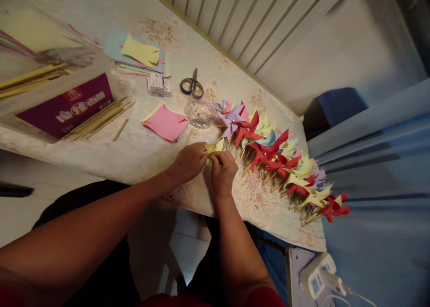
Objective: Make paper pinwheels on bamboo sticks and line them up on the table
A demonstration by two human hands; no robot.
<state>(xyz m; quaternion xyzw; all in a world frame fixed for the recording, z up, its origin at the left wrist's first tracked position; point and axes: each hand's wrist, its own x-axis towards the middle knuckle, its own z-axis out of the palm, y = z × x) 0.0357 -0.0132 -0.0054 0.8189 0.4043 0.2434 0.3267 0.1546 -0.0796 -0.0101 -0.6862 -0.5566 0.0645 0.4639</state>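
Above the table's near edge, my left hand (192, 160) and my right hand (224, 169) meet around a small yellow paper pinwheel (217, 146). Fingers of both hands are closed on it, and my right thumb and forefinger pinch near its middle. A thin stick (189, 136) lies just beyond my left hand. Cut pink paper squares (167, 122) are stacked to the left. Past my hands, a clear plastic bag of small shiny pins (200, 120) lies beside the finished-looking pinwheels (247, 128), which are red, yellow, purple and blue on sticks.
Dark-handled scissors (192, 86) lie near small white boxes (158, 84) and stacked coloured paper (139, 54). At left stands a clear-sided box with a purple label (72, 101), beside several wooden sticks (101, 117). A white power strip (317, 275) sits below the table's right end, near a blue curtain (376, 172).
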